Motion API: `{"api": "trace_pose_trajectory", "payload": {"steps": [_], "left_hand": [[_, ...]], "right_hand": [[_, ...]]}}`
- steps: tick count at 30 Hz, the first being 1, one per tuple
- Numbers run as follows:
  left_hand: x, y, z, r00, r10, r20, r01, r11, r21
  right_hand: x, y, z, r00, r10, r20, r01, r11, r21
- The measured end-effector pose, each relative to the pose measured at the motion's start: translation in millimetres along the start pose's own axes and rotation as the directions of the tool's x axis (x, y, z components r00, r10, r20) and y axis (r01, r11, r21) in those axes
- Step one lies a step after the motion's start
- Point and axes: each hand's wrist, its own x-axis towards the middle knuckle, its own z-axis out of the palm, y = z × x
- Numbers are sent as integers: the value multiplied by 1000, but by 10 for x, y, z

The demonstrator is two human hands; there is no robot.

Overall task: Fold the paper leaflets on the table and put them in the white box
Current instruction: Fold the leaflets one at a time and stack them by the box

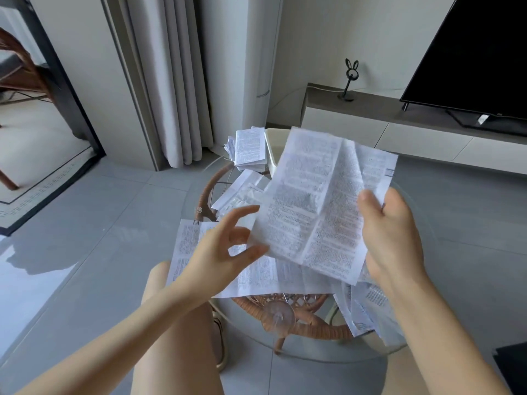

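Observation:
My right hand grips the right edge of an unfolded, creased leaflet and holds it up over the glass table. My left hand hovers at the sheet's lower left corner with fingers spread, thumb near the edge; no grip shows. More unfolded leaflets lie flat on the table under the hands, and others spill toward the right. The white box stands at the far side, mostly hidden behind the raised sheet. A stack of folded leaflets sits just left of the box.
The round glass tabletop rests on a rattan frame. My bare knees are below the near edge. A TV on a low cabinet is at the right, curtains at the back, a dark object at the lower right corner.

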Motion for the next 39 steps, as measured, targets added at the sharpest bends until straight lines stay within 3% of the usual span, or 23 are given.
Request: {"api": "trace_pose_trajectory", "payload": {"steps": [2,6,10,18,19,22,24,27,31,39], "left_hand": [[-62,73,-25,1000,-24,1,24,1000,-13],[-193,-141,7,970,-241,38,223,938,266],[-226,-284,36,939,-342,-30,324,854,407],[-156,-309,72,958,-286,25,197,718,667],[-139,-329,90,975,-224,3,153,678,719],[-98,-446,142,991,136,7,-77,521,850],[-46,-491,193,960,242,140,-253,544,800],[5,-513,307,923,215,320,-381,632,675],[26,-607,429,945,100,313,-282,736,615],[35,-713,514,942,23,334,-271,636,722]], "right_hand": [[-6,2,-29,998,-25,53,27,999,-36],[31,459,254,978,69,195,11,924,-383],[10,848,557,980,82,180,40,811,-584],[56,876,745,984,14,178,139,564,-814],[84,869,753,983,10,183,148,548,-823],[152,825,755,977,30,213,166,523,-836],[183,808,753,971,52,233,172,526,-833],[215,806,754,966,72,247,169,549,-819],[268,805,775,968,74,239,160,550,-820],[355,785,816,973,95,210,150,427,-891]]}}
